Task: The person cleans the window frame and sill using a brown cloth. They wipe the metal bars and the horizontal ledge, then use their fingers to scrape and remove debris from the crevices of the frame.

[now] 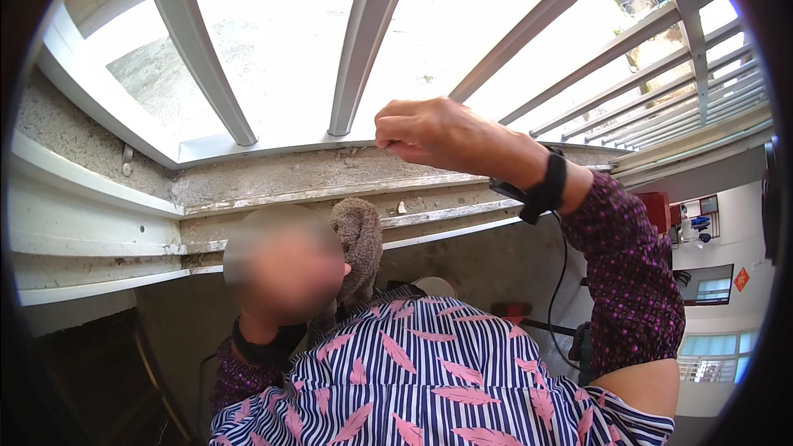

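My right hand [412, 130] is raised in front of the window's metal bars, above the sill, with its fingers curled in. Nothing shows in it, though the inside of the fingers is hidden. Lower down on the left, a blur covers most of my left hand [285, 266]. A bunched grey-brown plush cloth [358, 241] is held at that hand, against the inner edge of the window frame. The concrete sill [297, 176] looks rough and dusty, and worn window tracks [433, 186] run along it. A small pale chip [401, 207] lies between the tracks.
Upright metal bars [372, 43] close off the bright outdoors. A metal latch [127, 161] sits on the left wall edge. From the black strap [548, 183] on my right wrist hangs a black cable [560, 285]. Below the sill, a round pale container [437, 287] is partly hidden by my striped apron [396, 378].
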Available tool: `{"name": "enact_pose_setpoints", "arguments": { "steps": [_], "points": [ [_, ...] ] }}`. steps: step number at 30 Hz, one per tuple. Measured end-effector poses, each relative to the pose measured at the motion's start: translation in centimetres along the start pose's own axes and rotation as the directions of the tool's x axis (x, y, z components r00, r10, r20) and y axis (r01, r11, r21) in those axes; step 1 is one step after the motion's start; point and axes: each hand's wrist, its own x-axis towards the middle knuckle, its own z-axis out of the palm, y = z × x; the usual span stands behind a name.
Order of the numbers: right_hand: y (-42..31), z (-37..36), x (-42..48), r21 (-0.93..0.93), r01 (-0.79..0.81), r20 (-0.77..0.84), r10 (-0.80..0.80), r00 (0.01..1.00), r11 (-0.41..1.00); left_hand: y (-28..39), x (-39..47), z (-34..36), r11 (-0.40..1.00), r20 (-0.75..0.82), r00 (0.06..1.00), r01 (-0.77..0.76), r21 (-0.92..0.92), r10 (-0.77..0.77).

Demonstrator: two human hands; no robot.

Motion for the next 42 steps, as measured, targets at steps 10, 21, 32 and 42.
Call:
{"name": "enact_pose_setpoints", "arguments": {
  "steps": [10, 21, 32, 42],
  "points": [
    [-7.5, -4.7, -20.3, 0.069, -0.876, 0.278, 0.834, 0.477, 0.478, 0.8, 0.4, -1.0, 0.995, 0.033, 0.998, 0.064, -0.078, -0.061],
    [-1.1, -1.0, -13.9, 0.021, -0.687, -0.204, 0.676, 0.708, 0.726, 0.1, 0.2, -0.9, 0.997, 0.058, 0.997, 0.054, -0.060, -0.051],
    [-0.4, 4.4, 3.0, -0.342, 0.244, 0.223, -0.174, 0.959, 0.907, 0.3, 0.1, -1.0, 0.998, 0.007, 1.000, 0.002, -0.063, -0.002],
    [-5.9, 0.9, -1.1, 0.160, -0.446, -0.103, 0.464, 0.880, 0.881, -0.4, -1.1, -1.5, 0.996, 0.027, 0.999, -0.022, -0.090, 0.024]
  ]
}}
